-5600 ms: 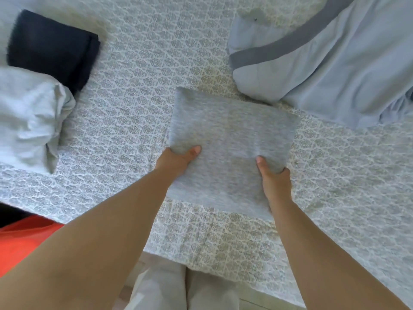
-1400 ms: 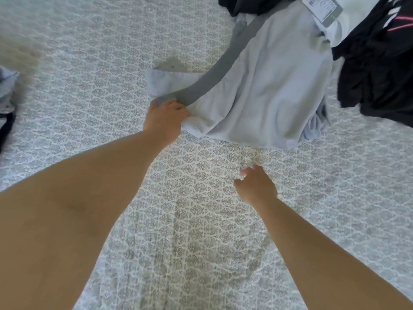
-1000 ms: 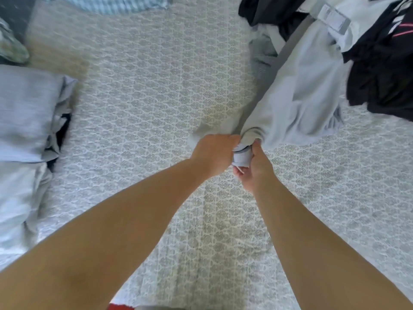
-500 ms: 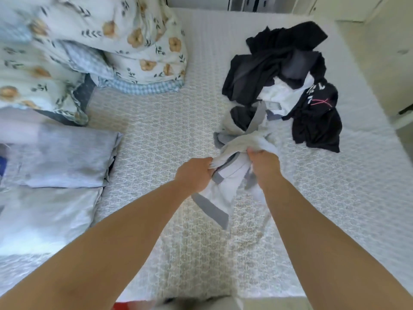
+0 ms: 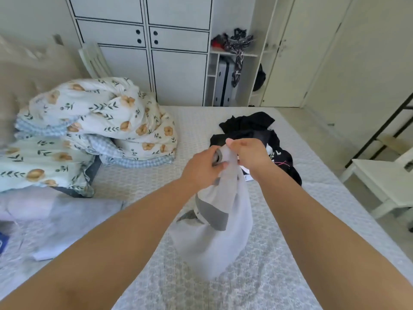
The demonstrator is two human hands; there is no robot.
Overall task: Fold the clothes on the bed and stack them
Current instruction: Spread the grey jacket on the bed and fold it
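Observation:
A pale blue-grey garment with a darker grey band (image 5: 219, 222) hangs bunched above the bed (image 5: 263, 276), lifted clear of the sheet. My left hand (image 5: 202, 168) grips its top edge on the left, and my right hand (image 5: 250, 156) pinches the same edge just beside it. Behind my hands lies a heap of unfolded black and white clothes (image 5: 257, 128). Folded pale grey clothes (image 5: 55, 218) lie at the bed's left edge, blurred.
A floral duvet and pillows (image 5: 98, 126) are piled at the bed's far left. White cupboards (image 5: 176, 52) stand behind the bed. A white stool (image 5: 384, 177) and a black metal frame (image 5: 380, 135) stand on the floor to the right.
The folded grey piece went to the left stack. Both hands took hold of the pale blue-grey garment, pulled it from the heap and raised it off the bed as my head tilted up.

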